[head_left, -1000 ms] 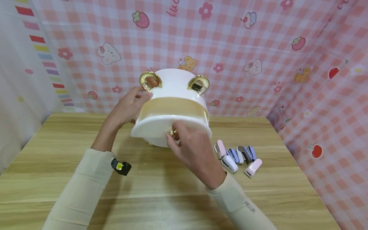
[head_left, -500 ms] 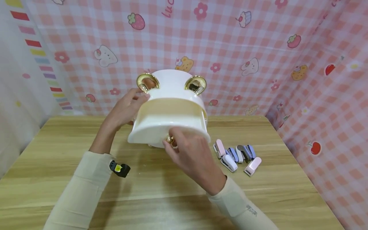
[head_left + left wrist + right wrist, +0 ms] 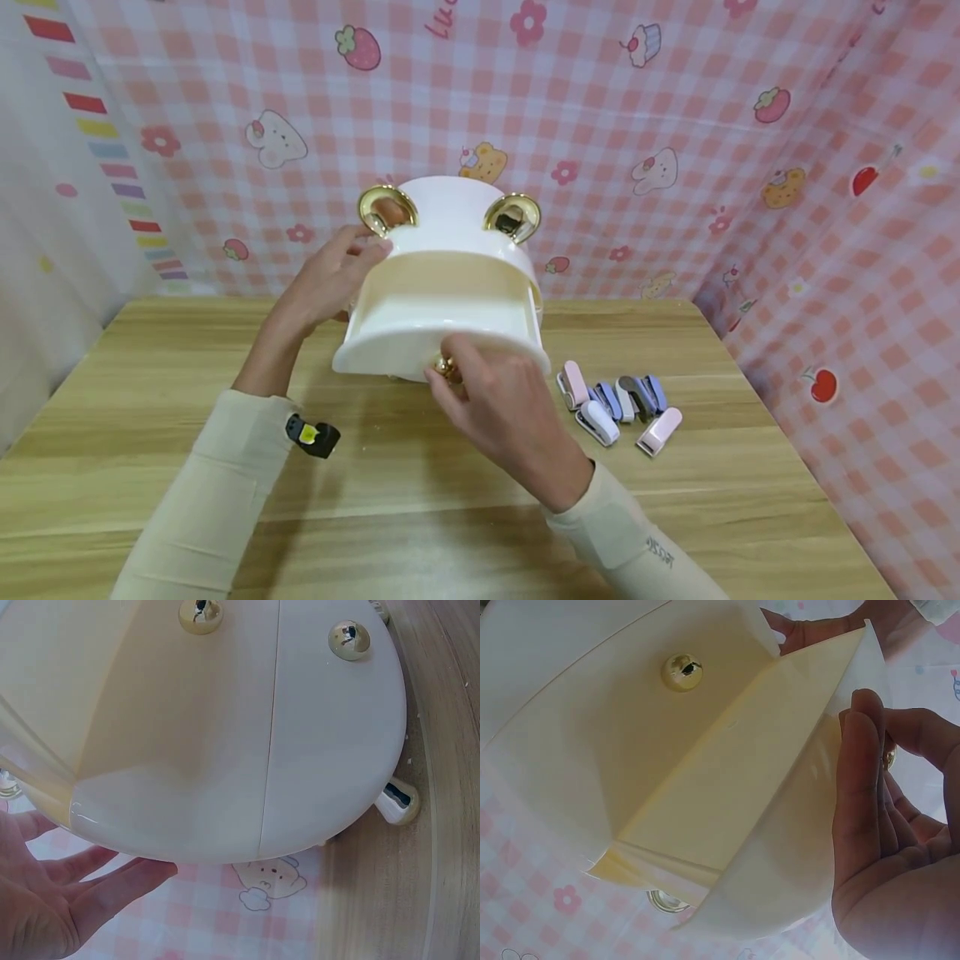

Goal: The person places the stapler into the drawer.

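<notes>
A white cabinet (image 3: 453, 212) with round gold ears stands on the table, its top drawer (image 3: 405, 354) pulled out toward me. My right hand (image 3: 502, 400) pinches the drawer's gold knob (image 3: 444, 367) between thumb and fingers. Against the cabinet's left side rests my left hand (image 3: 330, 279), with its thumb near the upper front edge. In the left wrist view the left fingers (image 3: 112, 892) lie fairly straight along the white side. The right wrist view shows the cream inside of the drawer (image 3: 742, 742) and a second gold knob (image 3: 682, 673) on the front below.
Several mini staplers, among them a pink stapler (image 3: 660, 432) and a white stapler (image 3: 597, 422), lie on the wooden table (image 3: 420, 517) right of the cabinet. A checked pink cloth (image 3: 420, 108) hangs behind and to the right. The cabinet's gold foot (image 3: 399, 802) touches the table.
The right hand has drawn the top drawer slightly farther out and down toward me, mostly in the first half second. The left hand stays at the cabinet's side.
</notes>
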A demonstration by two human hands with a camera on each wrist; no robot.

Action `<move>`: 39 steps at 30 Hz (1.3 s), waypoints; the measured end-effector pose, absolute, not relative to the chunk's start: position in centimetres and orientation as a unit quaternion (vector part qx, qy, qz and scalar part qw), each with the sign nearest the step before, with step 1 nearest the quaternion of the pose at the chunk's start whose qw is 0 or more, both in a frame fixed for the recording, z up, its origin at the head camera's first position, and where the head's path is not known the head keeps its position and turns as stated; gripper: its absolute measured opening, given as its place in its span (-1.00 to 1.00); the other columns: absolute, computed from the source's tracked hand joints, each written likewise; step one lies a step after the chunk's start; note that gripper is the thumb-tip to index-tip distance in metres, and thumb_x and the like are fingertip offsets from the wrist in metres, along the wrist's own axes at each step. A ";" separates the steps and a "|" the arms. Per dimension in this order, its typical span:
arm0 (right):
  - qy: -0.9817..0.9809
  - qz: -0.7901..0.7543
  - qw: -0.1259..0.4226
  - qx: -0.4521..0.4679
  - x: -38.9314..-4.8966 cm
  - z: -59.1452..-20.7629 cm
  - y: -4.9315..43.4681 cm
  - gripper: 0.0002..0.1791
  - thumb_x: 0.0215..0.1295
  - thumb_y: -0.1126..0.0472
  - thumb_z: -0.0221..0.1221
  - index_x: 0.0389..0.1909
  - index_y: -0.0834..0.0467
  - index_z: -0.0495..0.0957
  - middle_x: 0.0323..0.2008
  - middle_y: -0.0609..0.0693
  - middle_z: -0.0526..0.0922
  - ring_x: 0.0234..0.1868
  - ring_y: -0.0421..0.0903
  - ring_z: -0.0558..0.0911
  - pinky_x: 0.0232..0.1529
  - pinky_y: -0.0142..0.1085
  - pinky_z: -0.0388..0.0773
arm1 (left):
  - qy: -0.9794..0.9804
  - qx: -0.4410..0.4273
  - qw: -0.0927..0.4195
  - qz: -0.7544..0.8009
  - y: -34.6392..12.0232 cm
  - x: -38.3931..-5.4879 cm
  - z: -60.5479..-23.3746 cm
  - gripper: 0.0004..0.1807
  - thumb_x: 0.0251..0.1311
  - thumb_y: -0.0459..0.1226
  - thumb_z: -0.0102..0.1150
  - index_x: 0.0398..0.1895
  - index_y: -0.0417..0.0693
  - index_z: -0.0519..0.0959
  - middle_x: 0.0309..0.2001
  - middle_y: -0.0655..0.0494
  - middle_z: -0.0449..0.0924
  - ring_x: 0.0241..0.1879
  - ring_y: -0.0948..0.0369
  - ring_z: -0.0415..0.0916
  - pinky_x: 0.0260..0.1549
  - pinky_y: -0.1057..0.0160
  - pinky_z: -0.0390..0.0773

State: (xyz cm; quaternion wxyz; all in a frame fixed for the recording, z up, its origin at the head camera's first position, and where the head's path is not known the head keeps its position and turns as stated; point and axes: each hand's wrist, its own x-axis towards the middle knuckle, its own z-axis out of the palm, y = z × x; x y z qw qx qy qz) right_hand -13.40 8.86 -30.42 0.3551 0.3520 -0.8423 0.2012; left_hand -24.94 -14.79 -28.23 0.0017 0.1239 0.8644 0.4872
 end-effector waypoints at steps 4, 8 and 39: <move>-0.842 0.200 0.355 0.354 -13.5 -30.5 9.0 -0.80 0.29 0.21 0.33 -0.38 0.12 0.47 -0.65 -0.20 0.54 -0.69 -0.32 0.46 -0.69 -0.47 0.35 | 0.863 0.123 0.006 0.491 -14.7 -24.9 -28.2 -0.14 0.37 0.35 -0.11 0.51 -0.01 0.21 0.31 -0.20 0.33 0.17 -0.15 0.41 -0.26 -0.09 0.69; -0.841 0.192 0.359 0.356 -13.4 -30.4 9.1 -0.81 0.31 0.18 0.32 -0.38 0.10 0.48 -0.63 -0.18 0.60 -0.66 -0.30 0.54 -0.67 -0.43 0.41 | 0.861 0.120 0.010 0.494 -14.8 -24.9 -28.2 -0.13 0.36 0.36 -0.10 0.52 0.00 0.20 0.31 -0.21 0.32 0.15 -0.16 0.43 -0.36 -0.07 0.71; -0.854 0.184 0.420 0.247 -13.3 -27.9 16.8 -0.72 0.33 0.05 0.30 -0.22 0.23 0.63 -0.57 -0.02 0.70 -0.62 -0.12 0.68 -0.78 -0.26 0.39 | 0.868 0.130 -0.003 0.479 -14.8 -24.9 -28.2 -0.13 0.38 0.34 -0.12 0.50 -0.06 0.21 0.32 -0.21 0.33 0.28 -0.16 0.33 -0.03 -0.20 0.58</move>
